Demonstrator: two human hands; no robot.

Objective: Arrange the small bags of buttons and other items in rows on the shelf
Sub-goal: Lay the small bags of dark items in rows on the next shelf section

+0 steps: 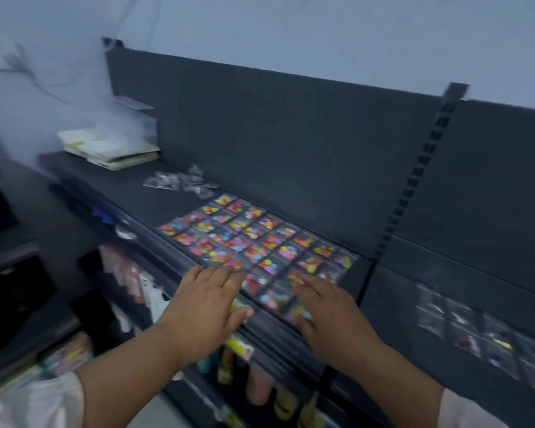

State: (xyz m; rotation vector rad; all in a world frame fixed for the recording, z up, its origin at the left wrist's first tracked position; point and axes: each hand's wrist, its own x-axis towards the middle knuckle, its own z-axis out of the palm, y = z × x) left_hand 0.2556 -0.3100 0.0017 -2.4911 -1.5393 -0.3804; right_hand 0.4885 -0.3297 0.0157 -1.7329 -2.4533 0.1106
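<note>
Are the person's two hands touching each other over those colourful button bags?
Apart. The head view shows the left hand and the right hand side by side, with a strip of button bags plainly visible between them.

The left hand (204, 301) and the right hand (331, 313) cover part of the nearest bags (274, 299), so these are partly hidden. Blur smears everything; what the bags hold shows only as colour spots. The pile (183, 182) at the back and the dark bags (482, 341) at right, cut by the edge, cannot be read.
</note>
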